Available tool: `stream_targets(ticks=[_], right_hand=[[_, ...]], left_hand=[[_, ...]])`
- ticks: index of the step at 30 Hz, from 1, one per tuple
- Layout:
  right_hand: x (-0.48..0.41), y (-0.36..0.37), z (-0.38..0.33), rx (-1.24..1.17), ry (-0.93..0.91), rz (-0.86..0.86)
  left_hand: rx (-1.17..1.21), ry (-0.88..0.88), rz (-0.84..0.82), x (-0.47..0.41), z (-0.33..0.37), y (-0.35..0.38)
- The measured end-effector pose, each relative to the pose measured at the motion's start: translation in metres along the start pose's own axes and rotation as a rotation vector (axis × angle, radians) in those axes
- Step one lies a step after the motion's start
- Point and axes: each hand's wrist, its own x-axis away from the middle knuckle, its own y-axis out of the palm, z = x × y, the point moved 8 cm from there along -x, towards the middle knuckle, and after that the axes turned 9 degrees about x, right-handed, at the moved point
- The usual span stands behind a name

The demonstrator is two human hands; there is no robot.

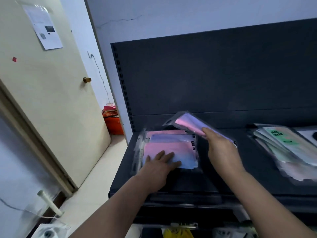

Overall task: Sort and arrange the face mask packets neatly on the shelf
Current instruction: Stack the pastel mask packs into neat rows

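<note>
A stack of pink and blue face mask packets [171, 143] lies at the left end of the dark shelf [257, 177]. My left hand [160, 164] rests flat on the near part of that stack, fingers spread. My right hand [221, 148] grips a pink and purple mask packet [190, 123], lifted and tilted above the stack's right side. A loose pile of green and beige mask packets [284, 145] lies on the shelf at the right, one labelled "FACE MASK".
The shelf has a dark back panel [214, 74] with a slotted upright at its left. To the left stand a cream door [51, 100] and a red box [114, 124] on the floor. Something yellow [177, 233] shows below the shelf.
</note>
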Motion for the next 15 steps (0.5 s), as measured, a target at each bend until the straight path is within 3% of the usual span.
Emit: stream_targets(ticks=[4,7,9,12,15], right_hand=[[0.009,0.001,-0.015,-0.008,-0.044,-0.030],[0.018,0.010,-0.032,-0.011,-0.133,-0.055],[0.025,0.017,-0.050,-0.047,-0.214,-0.068],[0.042,0.026,-0.080,-0.058,-0.363,-0.049],[0.072,0.057,-0.102,0.047,-0.567,-0.156]], left_hand=[[0.210,0.001,0.077,-0.004,-0.013,-0.005],[0.658,-0.240,0.519,0.022,-0.057,-0.041],[0.832,-0.412,0.760,0.049,-0.093,-0.055],[0.885,-0.478,0.910,0.073,-0.126,-0.063],[0.784,-0.345,0.869,0.075,-0.122,-0.065]])
